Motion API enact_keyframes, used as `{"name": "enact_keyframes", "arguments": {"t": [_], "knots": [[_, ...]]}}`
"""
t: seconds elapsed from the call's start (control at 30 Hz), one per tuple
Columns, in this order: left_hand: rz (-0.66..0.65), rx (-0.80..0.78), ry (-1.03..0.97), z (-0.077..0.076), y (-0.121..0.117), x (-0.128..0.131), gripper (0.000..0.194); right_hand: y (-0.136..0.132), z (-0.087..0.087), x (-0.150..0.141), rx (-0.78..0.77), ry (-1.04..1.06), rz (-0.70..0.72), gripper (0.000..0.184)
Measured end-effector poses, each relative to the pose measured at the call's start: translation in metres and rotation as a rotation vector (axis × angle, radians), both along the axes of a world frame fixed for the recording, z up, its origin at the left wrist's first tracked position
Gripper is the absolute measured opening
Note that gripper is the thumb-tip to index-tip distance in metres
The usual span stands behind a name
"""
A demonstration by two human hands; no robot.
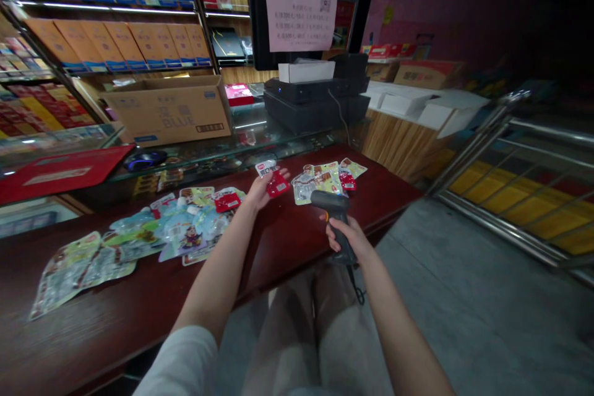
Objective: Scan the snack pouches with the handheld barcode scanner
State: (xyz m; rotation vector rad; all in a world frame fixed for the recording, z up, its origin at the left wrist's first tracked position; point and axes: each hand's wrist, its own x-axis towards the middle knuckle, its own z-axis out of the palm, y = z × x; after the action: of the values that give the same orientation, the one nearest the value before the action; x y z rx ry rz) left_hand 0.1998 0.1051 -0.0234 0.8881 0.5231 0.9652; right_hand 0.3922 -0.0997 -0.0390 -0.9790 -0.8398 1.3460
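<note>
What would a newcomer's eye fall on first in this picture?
Probably the dark handheld barcode scanner in the right hand, with the red-and-white packet in the left hand. Next, perhaps, the printed notice on the monitor behind, and the packet pile at the table's left.

Both bare forearms (221, 263) stretch forward, left hand (263, 193) pinching, right hand (348, 236) curled in a grip.

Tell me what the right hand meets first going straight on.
The right hand, holding a black plastic scanner, would likely meet flat yellow-and-silver plastic packets, though depth is unclear.
</note>
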Motion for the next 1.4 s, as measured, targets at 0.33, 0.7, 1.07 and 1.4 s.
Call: {"name": "enact_keyframes", "arguments": {"t": [0.33,0.7,1.07,1.4], "knots": [[-0.120,0.024,0.017,-0.009,-0.002,0.009,0.035,-0.018,0.005,-0.019,0.003,-0.037,-0.066,0.034],[0.230,0.355,0.867,0.002,0.014,-0.006,0.033,-0.036,-0.003,-0.032,-0.007,0.005,-0.138,0.042],[0.467,1.051,1.585,0.009,-0.012,-0.003,0.061,-0.040,-0.012,-0.026,0.016,0.023,-0.164,0.046],[0.376,0.675,1.789,-0.024,-0.019,0.016,0.086,-0.044,-0.021,-0.019,-0.010,-0.024,-0.222,0.049]]}}
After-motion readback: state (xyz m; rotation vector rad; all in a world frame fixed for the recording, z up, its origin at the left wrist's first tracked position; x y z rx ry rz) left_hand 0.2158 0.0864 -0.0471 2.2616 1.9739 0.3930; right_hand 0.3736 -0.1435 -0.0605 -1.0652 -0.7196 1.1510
